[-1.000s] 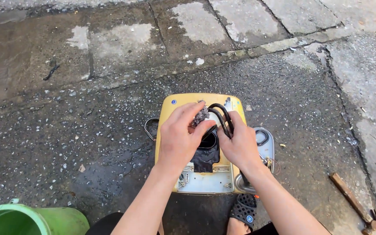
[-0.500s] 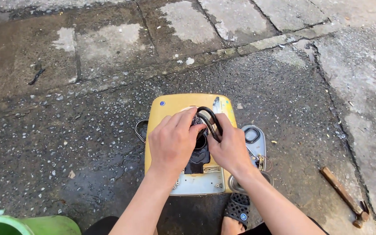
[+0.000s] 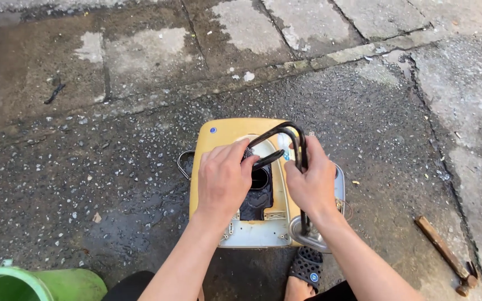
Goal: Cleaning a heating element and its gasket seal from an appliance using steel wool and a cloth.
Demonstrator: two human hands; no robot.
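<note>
On wet pavement lies a yellow housing. Above its centre, the left hand and right hand grip a black bent tube, probably stiff; hammer at four o'clock.

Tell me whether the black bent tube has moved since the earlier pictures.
Yes. The black bent tube now stands higher out of the yellow casing, lifted by the right hand.

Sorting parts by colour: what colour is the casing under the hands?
Yellow casing, with a pale, whitish inner panel; the head view shows it.
</note>
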